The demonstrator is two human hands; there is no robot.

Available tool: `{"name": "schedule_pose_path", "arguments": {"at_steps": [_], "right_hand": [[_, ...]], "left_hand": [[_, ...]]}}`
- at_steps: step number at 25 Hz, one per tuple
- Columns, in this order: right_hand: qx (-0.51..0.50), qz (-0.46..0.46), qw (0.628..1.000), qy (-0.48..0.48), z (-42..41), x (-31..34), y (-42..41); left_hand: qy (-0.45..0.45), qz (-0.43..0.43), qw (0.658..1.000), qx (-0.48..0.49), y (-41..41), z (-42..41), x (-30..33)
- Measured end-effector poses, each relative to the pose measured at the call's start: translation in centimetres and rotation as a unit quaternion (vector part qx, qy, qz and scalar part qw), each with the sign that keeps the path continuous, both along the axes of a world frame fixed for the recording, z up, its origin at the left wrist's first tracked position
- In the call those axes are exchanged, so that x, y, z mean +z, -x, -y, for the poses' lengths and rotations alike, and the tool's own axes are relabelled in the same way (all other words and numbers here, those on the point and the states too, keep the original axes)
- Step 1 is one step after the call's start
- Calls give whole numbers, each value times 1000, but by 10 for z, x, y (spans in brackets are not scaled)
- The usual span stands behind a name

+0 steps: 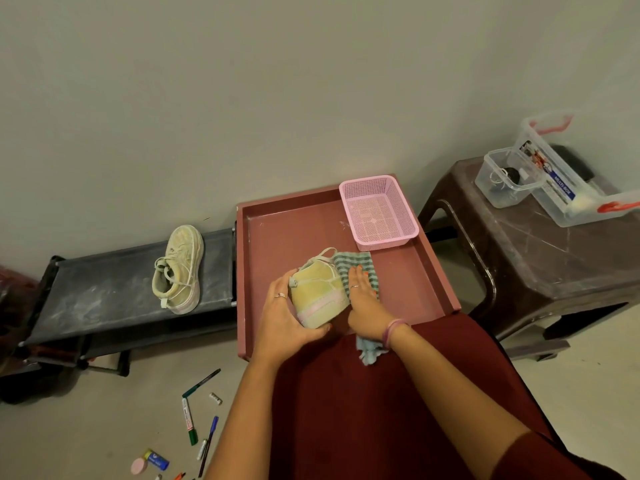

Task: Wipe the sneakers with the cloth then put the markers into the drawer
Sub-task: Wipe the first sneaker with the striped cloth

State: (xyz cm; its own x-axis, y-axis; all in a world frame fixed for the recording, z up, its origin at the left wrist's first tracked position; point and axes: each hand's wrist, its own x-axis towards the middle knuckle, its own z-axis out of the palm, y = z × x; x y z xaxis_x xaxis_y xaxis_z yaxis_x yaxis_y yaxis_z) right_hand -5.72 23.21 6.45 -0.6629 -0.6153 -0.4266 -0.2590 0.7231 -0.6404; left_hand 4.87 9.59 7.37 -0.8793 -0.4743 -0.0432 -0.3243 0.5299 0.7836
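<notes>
Two hands work over a reddish drawer (429, 271), a shallow tray with raised rims pulled out from a pale wall. I see my left hand (282, 320) curled round the heel of a sneaker (320, 294), thumb under the sole, holding it tilted off the drawer floor. My right hand (362, 299) lies flat with straight fingers, pressing a cloth (363, 270) against the shoe's far side; the cloth is striped green and grey, soft and rumpled, with a frayed end hanging below my right wrist. The sneaker is pale yellow suede with a pink band along a thick sole.

Beyond my right hand a pink basket (379, 211) of perforated plastic sits in the drawer's far corner, touching the rim. The drawer floor to the right of my right hand is bare and smooth. Well left of my left hand a second sneaker (180, 270) rests on a dark, dusty rack (104, 289), laces loose. Below my left forearm, markers (189, 422) lie scattered on the pale floor, with a pink disc (139, 466) and a blue tube (157, 459) near them. Far right of my right hand stands a brown stool (540, 268), glossy and scratched, carrying clear plastic boxes (554, 174). My dark red skirt (363, 410) covers the drawer's near edge.
</notes>
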Motion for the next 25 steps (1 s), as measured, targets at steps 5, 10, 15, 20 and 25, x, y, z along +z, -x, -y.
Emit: {"name": "schedule_pose_path", "arguments": {"at_steps": [5, 10, 15, 20, 25], "right_hand": [[61, 37, 994, 84, -6, 22, -44], [31, -24, 999, 9, -3, -10, -11], [-3, 21, 1000, -13, -7, -13, 30], [12, 53, 998, 8, -6, 6, 1], [85, 6, 991, 100, -8, 38, -52]], "left_hand": [[-8, -1, 1000, 15, -2, 5, -2], [-8, 9, 999, 44, -11, 5, -6], [-16, 15, 999, 42, -7, 3, -2], [-11, 12, 999, 38, -2, 4, 1], [-7, 7, 1000, 29, 2, 6, 4]]}}
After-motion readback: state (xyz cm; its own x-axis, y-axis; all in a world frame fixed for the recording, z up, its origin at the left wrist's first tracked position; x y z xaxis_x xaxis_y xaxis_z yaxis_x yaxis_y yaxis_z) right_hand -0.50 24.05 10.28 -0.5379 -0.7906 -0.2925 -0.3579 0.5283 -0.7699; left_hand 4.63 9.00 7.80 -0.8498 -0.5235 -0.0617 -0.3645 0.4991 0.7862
